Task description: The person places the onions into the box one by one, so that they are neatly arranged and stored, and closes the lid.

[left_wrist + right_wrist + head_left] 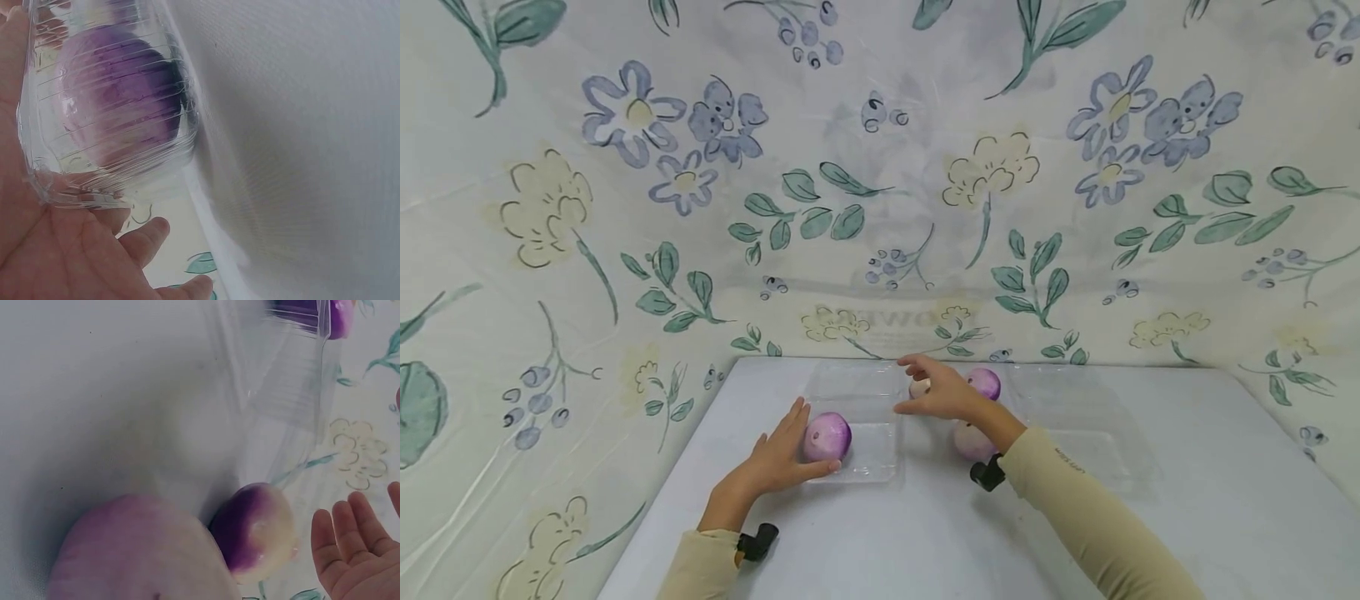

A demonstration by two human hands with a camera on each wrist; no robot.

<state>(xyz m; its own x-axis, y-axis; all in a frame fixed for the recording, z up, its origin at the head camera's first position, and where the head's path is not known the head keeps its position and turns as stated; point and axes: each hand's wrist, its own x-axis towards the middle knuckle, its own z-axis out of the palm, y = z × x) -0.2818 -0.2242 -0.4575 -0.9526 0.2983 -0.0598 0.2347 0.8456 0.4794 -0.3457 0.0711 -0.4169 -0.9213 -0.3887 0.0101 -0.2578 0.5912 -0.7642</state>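
Note:
A purple-and-white turnip (827, 437) sits in the left part of a clear plastic clamshell box (876, 454), its lid (853, 382) folded back. My left hand (775, 460) rests against the box's left side, fingers extended and thumb along the front; in the left wrist view the palm lies beside the ribbed plastic wall (106, 181). To the right, my right hand (943, 393) hovers with fingers spread and nothing between them. Near it are a purple turnip (983, 383), a paler one (919, 388) partly hidden by the hand, and another (973, 442) below the wrist.
A second clear plastic clamshell box (1097, 458) lies spread out on the right side of the white table (925, 542). A flower-printed sheet (880, 183) hangs at the table's back edge and along its sides.

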